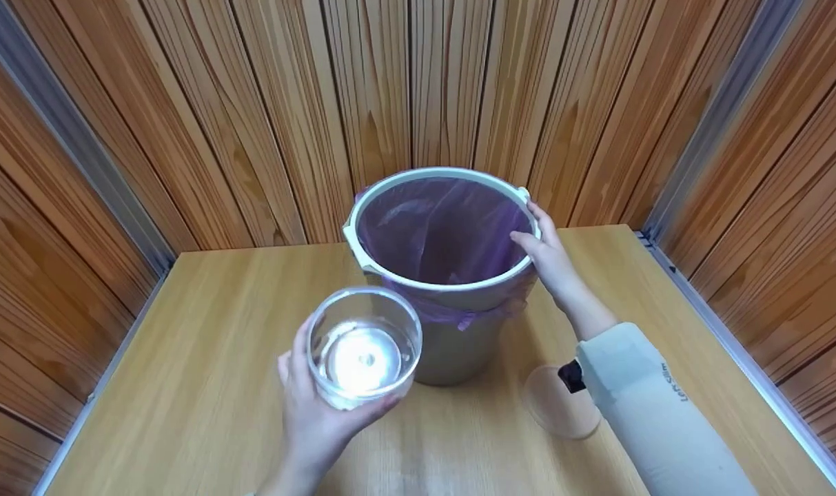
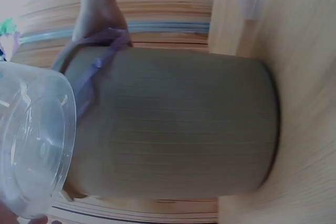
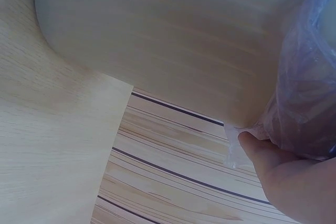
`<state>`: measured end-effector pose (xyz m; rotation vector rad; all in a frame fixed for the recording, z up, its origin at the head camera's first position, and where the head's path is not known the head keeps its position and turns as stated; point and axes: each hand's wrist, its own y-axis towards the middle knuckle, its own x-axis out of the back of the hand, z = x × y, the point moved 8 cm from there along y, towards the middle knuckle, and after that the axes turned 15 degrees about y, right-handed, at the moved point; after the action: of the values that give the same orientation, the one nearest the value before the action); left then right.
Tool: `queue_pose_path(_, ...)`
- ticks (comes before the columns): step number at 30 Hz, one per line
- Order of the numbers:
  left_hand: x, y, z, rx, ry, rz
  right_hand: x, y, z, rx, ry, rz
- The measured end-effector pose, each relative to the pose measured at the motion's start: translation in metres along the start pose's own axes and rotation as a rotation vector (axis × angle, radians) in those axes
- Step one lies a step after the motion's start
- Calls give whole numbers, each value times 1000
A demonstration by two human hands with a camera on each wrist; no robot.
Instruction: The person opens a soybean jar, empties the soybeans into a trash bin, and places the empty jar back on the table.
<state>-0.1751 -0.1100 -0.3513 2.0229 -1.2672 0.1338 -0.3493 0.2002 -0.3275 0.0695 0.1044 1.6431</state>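
Note:
In the head view, my left hand [image 1: 321, 413] grips a clear round plastic tub [image 1: 366, 351] around its side. The tub's open mouth faces up, and light glares off its base. Just behind it stands a grey-brown trash bin [image 1: 459, 351] with a pale rim, lined with a purple plastic bag [image 1: 431, 227] folded over the edge. My right hand [image 1: 552, 258] holds the bin's rim on the right, thumb inside. The left wrist view shows the tub [image 2: 37, 135] apart from the bin wall [image 2: 184, 124]. In the right wrist view, my right hand [image 3: 283, 177] touches the bag's overhang [image 3: 304, 93].
On the wooden table [image 1: 204, 386], a clear round lid [image 1: 562, 403] lies flat, right of the bin and partly under the right forearm. Wood-panelled walls [image 1: 280, 124] close off the back and both sides, with metal rails [image 1: 755, 399] along the table's side edges.

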Motion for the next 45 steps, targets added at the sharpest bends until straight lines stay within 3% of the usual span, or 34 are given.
queue_pose_path(5, -9, -10, 22, 96, 0, 50, 0, 0, -1, -4, 5, -3)
queue_pose_path(12, -17, -21, 46, 193, 95, 87, -1, 0, 2, 11, 23, 1)
queue_pose_path(22, -33, -32, 73, 261, 126, 154, -2, -3, 4, -6, 15, 2)
queue_pose_path(28, -41, -40, 90, 333, 198, 198, -1, 0, 0, 7, 5, 5)
queue_pose_path(37, -50, -50, 110, 302, 259, 185, -1, 0, 0, 15, 19, 0)
queue_pose_path(45, -62, -61, 128, 335, 321, 242, 0, 1, -1, 1, 19, 0)
